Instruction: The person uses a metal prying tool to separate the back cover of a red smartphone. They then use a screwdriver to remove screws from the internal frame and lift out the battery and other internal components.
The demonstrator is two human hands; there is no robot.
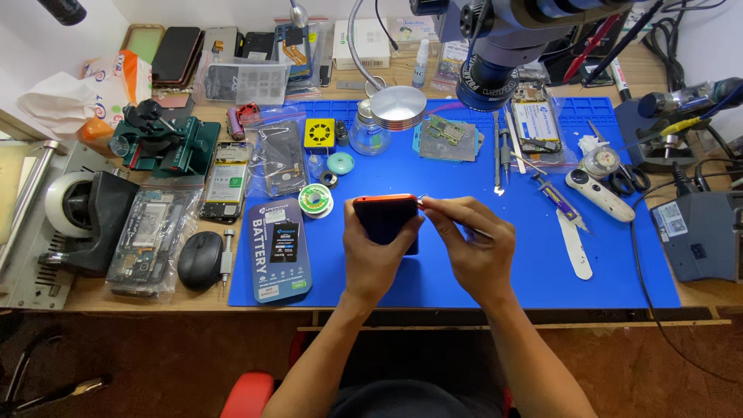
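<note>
Orange-edged phone (385,220) held above centre of blue mat (619,263), clasped in left hand (374,255). Right hand (472,248) pinching a thin metal tool (424,200) at the phone's upper right corner; tip contact probably made, too small to confirm. Risk: slip of the tool, gouging casing or fingers. Risk: phone dropping onto mat if clasp loosens. Solder spool (315,200) just left of phone.

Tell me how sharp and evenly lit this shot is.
Head view: bright, even light on the blue mat; phone and both hands sharp; glare on the round lamp head; microscope at top looms large and soft; floor below is dark.
</note>
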